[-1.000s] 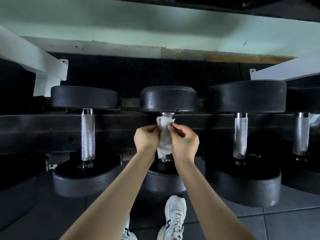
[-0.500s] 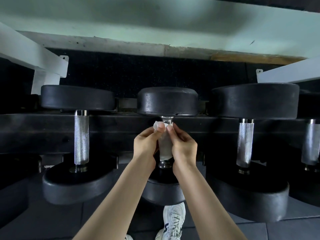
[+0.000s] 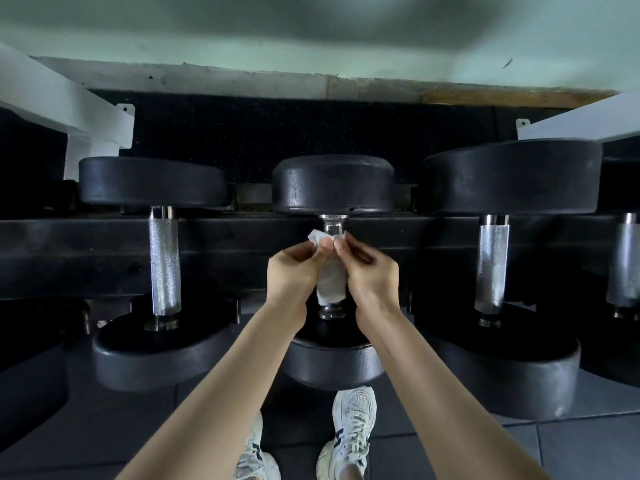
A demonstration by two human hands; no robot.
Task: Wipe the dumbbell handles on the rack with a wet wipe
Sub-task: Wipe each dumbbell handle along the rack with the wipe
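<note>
L hand [image 3: 294,271] & R hand [image 3: 374,275], fingers [image 3: 356,249] pinching wet wipe [image 3: 330,287] round mid handle [image 3: 333,225]. Best keep wrap tight, twist, slide end to end

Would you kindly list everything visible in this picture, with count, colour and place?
Dumbbells: four, black ends with silver handles, side by side on the rack; the far-right one is cut off by the frame edge.
Rack: one, black, running across the middle.
Wet wipe: one, white, wrapped round the handle of the second dumbbell from the left.
Beams: two, white, upper left and upper right.
Wall: one, pale green, top.
Floor: dark grey tiles, bottom.
Shoes: two, white, bottom centre.
Left hand: one, pinching the wipe.
Right hand: one, pinching the wipe from the other side.
</note>
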